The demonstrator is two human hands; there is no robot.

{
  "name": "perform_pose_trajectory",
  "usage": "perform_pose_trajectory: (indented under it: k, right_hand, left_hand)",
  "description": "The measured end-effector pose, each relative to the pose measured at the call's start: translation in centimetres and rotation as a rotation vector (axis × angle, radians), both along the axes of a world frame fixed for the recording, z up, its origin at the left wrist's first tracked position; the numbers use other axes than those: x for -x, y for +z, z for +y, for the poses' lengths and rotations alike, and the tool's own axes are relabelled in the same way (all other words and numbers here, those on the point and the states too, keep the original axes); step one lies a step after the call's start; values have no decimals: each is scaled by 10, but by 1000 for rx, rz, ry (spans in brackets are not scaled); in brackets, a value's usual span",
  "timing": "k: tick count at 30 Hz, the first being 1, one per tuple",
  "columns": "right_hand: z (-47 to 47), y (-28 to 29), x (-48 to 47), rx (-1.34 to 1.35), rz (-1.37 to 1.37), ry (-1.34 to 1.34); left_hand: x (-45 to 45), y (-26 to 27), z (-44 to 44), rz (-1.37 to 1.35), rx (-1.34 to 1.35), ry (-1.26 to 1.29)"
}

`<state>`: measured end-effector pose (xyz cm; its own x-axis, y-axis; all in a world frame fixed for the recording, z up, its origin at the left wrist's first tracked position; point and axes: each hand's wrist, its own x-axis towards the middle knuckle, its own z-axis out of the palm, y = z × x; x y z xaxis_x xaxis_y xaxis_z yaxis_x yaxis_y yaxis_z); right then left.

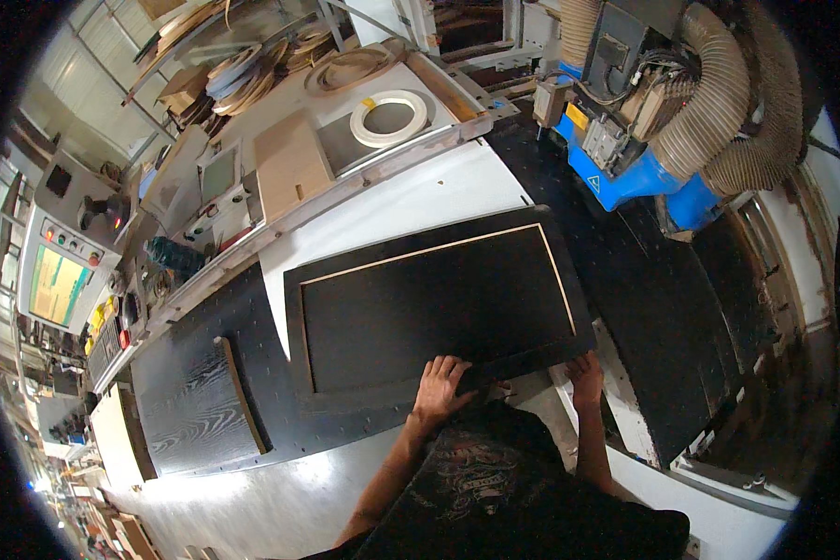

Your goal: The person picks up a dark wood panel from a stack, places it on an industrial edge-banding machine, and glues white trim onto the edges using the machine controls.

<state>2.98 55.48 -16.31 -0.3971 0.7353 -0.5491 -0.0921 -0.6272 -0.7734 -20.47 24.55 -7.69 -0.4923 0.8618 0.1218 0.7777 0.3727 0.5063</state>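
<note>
A black framed panel (434,308) lies in front of me, its recessed middle bordered by a pale line along the far and right sides. My left hand (439,385) holds its near edge, fingers laid over the frame. At the near right corner, my right hand (585,376) grips the edge; part of its grip is hidden. The panel rests partly on a white board (392,203) and partly on the black machine bed (266,350). Its near right part reaches past the bed's edge.
A black wood-grain board (196,413) with a brown edge lies left. Edge-banding machinery with blue hoods (616,171) and ribbed hoses (707,84) stands right. Beyond are a white roll of edge banding (388,119), a brown board (292,164) and a control screen (57,283).
</note>
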Motion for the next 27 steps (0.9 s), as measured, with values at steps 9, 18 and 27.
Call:
perform_pose_trajectory:
  k: [9,18,27]
  right_hand:
    - [31,109,40,-390,47,-35]
    - [36,308,152,-900,590,266]
    - [-147,228,315,-565,9,761]
  left_hand:
    - [20,72,12,295,-22,-69]
    - [65,208,-5,112,-461,142]
    - [96,266,-30,35,-819,332]
